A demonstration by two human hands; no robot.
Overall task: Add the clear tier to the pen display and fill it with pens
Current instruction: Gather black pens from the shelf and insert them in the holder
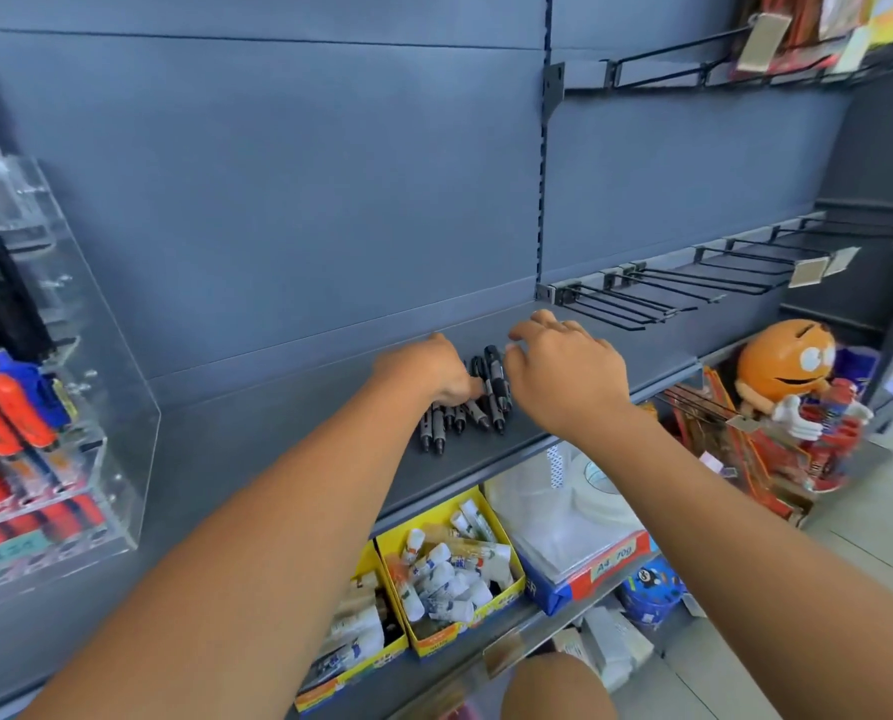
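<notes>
Several black pens (488,397) lie side by side on the grey shelf (288,459), tips pointing toward me. My left hand (423,368) covers the left part of the bunch, its fingers curled around some of the pens. My right hand (563,371) hovers over the right end of the bunch with fingers spread and slightly bent, holding nothing. The clear acrylic pen display (54,387) stands at the far left of the shelf, with tiers of black, blue and orange pens.
Black wire hooks (641,298) stick out from the back panel on the right. Below the shelf are yellow boxes of glue tubes (449,563), a paper ream (584,543) and an orange figurine (787,366).
</notes>
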